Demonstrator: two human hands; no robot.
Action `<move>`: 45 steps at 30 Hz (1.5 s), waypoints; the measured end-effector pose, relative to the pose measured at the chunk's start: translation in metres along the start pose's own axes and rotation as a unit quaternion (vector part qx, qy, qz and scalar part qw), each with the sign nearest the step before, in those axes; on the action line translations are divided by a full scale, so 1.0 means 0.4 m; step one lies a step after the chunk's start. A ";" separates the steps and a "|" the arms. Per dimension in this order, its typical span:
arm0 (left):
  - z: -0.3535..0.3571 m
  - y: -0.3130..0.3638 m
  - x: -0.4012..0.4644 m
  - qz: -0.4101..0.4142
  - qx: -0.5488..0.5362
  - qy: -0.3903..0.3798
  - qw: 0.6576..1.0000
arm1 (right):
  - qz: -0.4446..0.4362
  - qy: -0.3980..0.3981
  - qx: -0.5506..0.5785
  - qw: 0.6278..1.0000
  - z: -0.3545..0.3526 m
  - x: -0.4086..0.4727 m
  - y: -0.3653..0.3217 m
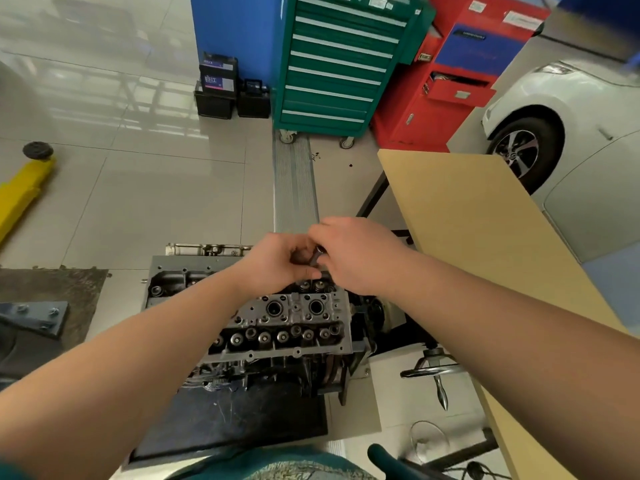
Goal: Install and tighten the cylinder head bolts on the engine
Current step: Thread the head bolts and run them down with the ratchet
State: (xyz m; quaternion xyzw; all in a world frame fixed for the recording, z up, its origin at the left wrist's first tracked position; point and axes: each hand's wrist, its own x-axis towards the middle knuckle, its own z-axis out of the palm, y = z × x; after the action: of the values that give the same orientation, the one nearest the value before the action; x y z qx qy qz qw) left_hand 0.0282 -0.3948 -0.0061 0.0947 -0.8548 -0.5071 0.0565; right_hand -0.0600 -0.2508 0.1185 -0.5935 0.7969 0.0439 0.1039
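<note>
Both my hands meet above the far edge of the cylinder head (pixel 287 320), which sits on the engine (pixel 263 368) just below and toward me from my fingers. My left hand (pixel 277 263) has its fingers curled, pinching a small dark bolt (pixel 316 256) between us; my right hand (pixel 353 254) curls round the same piece from the other side, fingertips hidden behind it. A tan surface (pixel 485 237) runs off to the right of my fingers. Beyond them stand a green tool cabinet (pixel 339 64) and a red one (pixel 450 84).
</note>
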 end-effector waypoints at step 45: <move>0.078 -0.139 -0.051 -0.038 -0.006 -0.002 0.999 | 0.160 0.037 0.354 0.921 0.110 0.016 -0.010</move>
State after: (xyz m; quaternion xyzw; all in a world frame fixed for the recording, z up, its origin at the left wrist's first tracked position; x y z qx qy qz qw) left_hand 0.0479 -0.3897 -0.0700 0.1259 -0.8478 -0.5140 0.0361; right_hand -0.0528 -0.2495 0.0744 -0.3836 0.8481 -0.2472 0.2692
